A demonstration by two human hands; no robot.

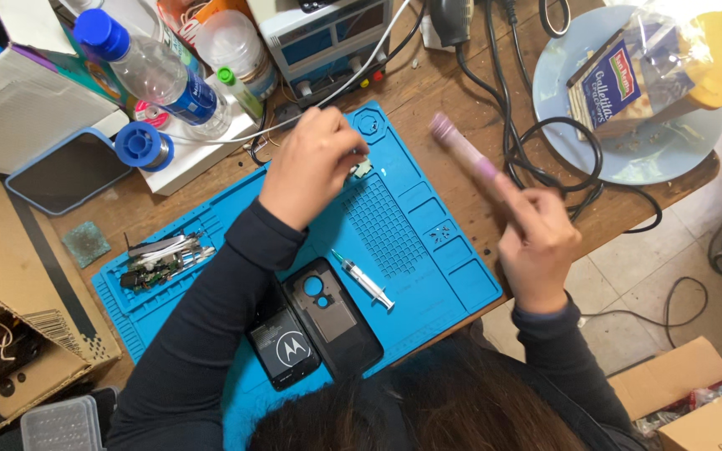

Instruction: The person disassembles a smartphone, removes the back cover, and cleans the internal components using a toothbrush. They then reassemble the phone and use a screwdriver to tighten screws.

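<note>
My left hand (311, 163) rests near the back of a blue work mat (453, 267), its fingertips pinching a small pale part (363, 168). My right hand (536, 242) hovers past the mat's right edge and grips a pink, purple-tipped tool (461, 150), blurred and pointing up-left. A small syringe (363, 280) lies on the mat between my arms. Beside it lie an opened black phone (284, 347) and its dark back cover (332, 313).
Tweezers and small parts (160, 259) lie at the mat's left end. Behind stand plastic bottles (148, 63), a solder spool (142, 146), a bench power supply (323, 38) and black cables (545, 134). A blue plate with a snack bag (628, 83) sits at right; cardboard boxes (18, 276) at left.
</note>
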